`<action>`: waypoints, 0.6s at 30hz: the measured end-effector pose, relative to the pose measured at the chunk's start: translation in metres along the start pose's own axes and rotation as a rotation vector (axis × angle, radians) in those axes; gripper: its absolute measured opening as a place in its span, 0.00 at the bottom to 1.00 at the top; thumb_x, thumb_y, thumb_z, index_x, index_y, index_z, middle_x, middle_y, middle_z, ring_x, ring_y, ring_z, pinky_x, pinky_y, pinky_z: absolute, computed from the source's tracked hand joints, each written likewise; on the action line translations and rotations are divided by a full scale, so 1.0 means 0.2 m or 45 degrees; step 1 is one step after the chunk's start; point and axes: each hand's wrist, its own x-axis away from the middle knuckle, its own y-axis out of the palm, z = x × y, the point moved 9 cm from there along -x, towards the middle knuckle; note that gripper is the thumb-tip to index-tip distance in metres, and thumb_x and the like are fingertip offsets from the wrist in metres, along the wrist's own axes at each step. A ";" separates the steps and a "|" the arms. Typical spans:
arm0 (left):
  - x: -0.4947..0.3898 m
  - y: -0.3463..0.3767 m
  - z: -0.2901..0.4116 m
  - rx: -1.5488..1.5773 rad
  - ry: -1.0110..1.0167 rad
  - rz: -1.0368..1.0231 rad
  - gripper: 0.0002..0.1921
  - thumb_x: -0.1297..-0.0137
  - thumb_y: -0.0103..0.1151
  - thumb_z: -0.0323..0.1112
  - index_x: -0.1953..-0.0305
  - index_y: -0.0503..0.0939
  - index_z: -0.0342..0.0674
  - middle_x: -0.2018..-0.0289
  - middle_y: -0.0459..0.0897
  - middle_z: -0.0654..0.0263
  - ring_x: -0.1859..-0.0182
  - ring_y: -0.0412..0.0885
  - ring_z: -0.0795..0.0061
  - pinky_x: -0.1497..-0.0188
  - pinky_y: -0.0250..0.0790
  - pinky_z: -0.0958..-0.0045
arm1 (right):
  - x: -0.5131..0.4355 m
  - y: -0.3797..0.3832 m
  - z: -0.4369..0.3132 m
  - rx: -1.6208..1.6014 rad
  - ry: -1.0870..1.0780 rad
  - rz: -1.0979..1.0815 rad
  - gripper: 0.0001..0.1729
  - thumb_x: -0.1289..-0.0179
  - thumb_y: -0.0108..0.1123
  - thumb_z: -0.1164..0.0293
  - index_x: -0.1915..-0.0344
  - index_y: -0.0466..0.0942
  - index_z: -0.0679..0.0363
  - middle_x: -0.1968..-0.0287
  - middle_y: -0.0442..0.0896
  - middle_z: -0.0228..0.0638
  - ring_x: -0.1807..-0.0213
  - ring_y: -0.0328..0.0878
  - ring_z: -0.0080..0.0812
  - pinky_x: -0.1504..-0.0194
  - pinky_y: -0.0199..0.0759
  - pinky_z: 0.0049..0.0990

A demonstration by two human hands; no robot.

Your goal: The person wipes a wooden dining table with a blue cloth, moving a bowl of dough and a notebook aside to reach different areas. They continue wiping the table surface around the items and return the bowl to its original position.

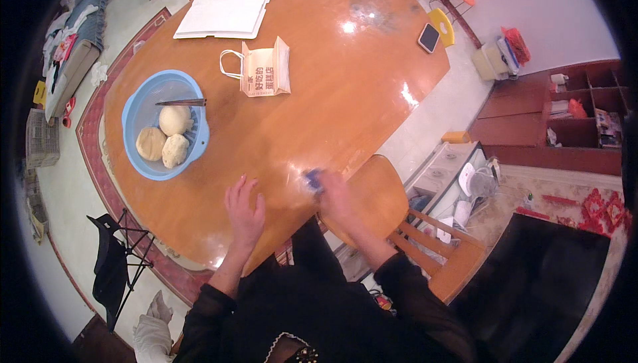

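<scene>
My left hand point(245, 213) is above or on the near edge of the wooden table point(319, 108), fingers apart, holding nothing. My right hand point(335, 196), blurred, is at the table's near right edge with a small blue item point(313, 179) at its fingertips; what it is cannot be made out. Beyond my left hand stands a blue plastic colander point(128, 136). In it lie three pale round lumps that look like dough or root vegetables point(174, 120), and a knife point(182, 102) rests over them near the right rim.
A paper bag with handles point(264, 71), bearing writing, stands mid-table. Behind it lies a white folded board or box point(224, 8). A smartphone point(428, 38) is near the far right edge. A wooden chair point(381, 196) stands against the table at my right, and a black folding stool point(112, 263) at lower left.
</scene>
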 end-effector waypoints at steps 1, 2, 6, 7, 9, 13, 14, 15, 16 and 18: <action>0.02 -0.02 -0.01 0.001 0.013 0.006 0.18 0.43 0.58 0.26 0.49 0.75 0.39 0.42 0.72 0.52 0.39 0.67 0.52 0.35 0.57 0.56 | 0.06 0.11 -0.09 -0.012 0.054 -0.100 0.31 0.60 0.56 0.85 0.50 0.74 0.60 0.50 0.77 0.47 0.50 0.71 0.52 0.48 0.68 0.46; 0.04 -0.05 -0.03 0.019 0.016 0.019 0.18 0.42 0.58 0.27 0.48 0.75 0.39 0.43 0.73 0.52 0.39 0.67 0.53 0.35 0.56 0.55 | 0.13 0.20 -0.20 -0.022 0.047 -0.159 0.31 0.60 0.54 0.86 0.50 0.76 0.58 0.49 0.77 0.46 0.47 0.71 0.53 0.44 0.67 0.45; 0.17 -0.19 -0.20 -0.003 -0.033 0.019 0.18 0.42 0.58 0.29 0.48 0.75 0.40 0.44 0.74 0.52 0.39 0.68 0.53 0.35 0.55 0.53 | 0.04 0.19 -0.26 -0.480 0.011 -0.141 0.25 0.53 0.58 0.82 0.51 0.77 0.58 0.50 0.79 0.44 0.45 0.74 0.48 0.42 0.67 0.39; 0.22 -0.24 -0.26 -0.014 -0.050 0.019 0.18 0.42 0.57 0.28 0.49 0.75 0.39 0.44 0.74 0.52 0.39 0.68 0.53 0.35 0.56 0.54 | -0.07 0.14 -0.13 -0.540 0.188 -0.065 0.25 0.52 0.60 0.81 0.50 0.78 0.57 0.51 0.80 0.44 0.47 0.76 0.46 0.43 0.68 0.38; 0.31 -0.32 -0.40 -0.002 -0.166 -0.008 0.18 0.42 0.57 0.28 0.49 0.76 0.38 0.44 0.74 0.52 0.39 0.67 0.52 0.35 0.56 0.55 | -0.29 -0.16 0.10 -0.022 0.199 0.138 0.21 0.44 0.58 0.76 0.49 0.79 0.54 0.62 0.84 0.45 0.59 0.83 0.44 0.58 0.76 0.36; 0.55 -0.48 -0.59 -0.074 -0.341 0.025 0.17 0.41 0.56 0.27 0.49 0.76 0.37 0.44 0.74 0.51 0.39 0.67 0.50 0.35 0.57 0.56 | -0.54 -0.23 0.18 0.495 0.202 0.246 0.22 0.49 0.58 0.77 0.51 0.79 0.59 0.59 0.82 0.45 0.55 0.77 0.47 0.53 0.71 0.41; 0.59 -0.50 -0.62 -0.054 -0.356 0.017 0.17 0.41 0.56 0.27 0.49 0.76 0.37 0.44 0.74 0.51 0.39 0.67 0.50 0.35 0.57 0.56 | -0.52 -0.18 0.12 0.631 0.197 0.275 0.22 0.50 0.58 0.77 0.51 0.78 0.60 0.57 0.81 0.44 0.54 0.75 0.47 0.52 0.70 0.41; 0.63 -0.52 -0.64 -0.032 -0.363 0.004 0.17 0.41 0.56 0.27 0.49 0.76 0.37 0.44 0.74 0.51 0.39 0.68 0.50 0.35 0.57 0.56 | -0.45 -0.04 0.03 0.521 0.173 0.183 0.20 0.51 0.58 0.76 0.54 0.78 0.61 0.54 0.79 0.43 0.51 0.72 0.47 0.47 0.67 0.40; 0.66 -0.53 -0.66 0.003 -0.389 -0.011 0.16 0.41 0.55 0.27 0.49 0.76 0.37 0.44 0.74 0.51 0.39 0.68 0.51 0.35 0.57 0.56 | -0.36 0.08 -0.08 0.426 0.187 0.181 0.20 0.53 0.59 0.77 0.55 0.78 0.60 0.57 0.79 0.43 0.53 0.73 0.48 0.49 0.68 0.41; 0.68 -0.55 -0.64 0.065 -0.312 -0.012 0.16 0.40 0.55 0.27 0.49 0.76 0.37 0.45 0.75 0.51 0.40 0.69 0.51 0.36 0.57 0.56 | -0.17 0.33 -0.37 0.384 0.002 0.089 0.21 0.56 0.63 0.77 0.56 0.78 0.57 0.57 0.79 0.41 0.54 0.73 0.47 0.53 0.70 0.43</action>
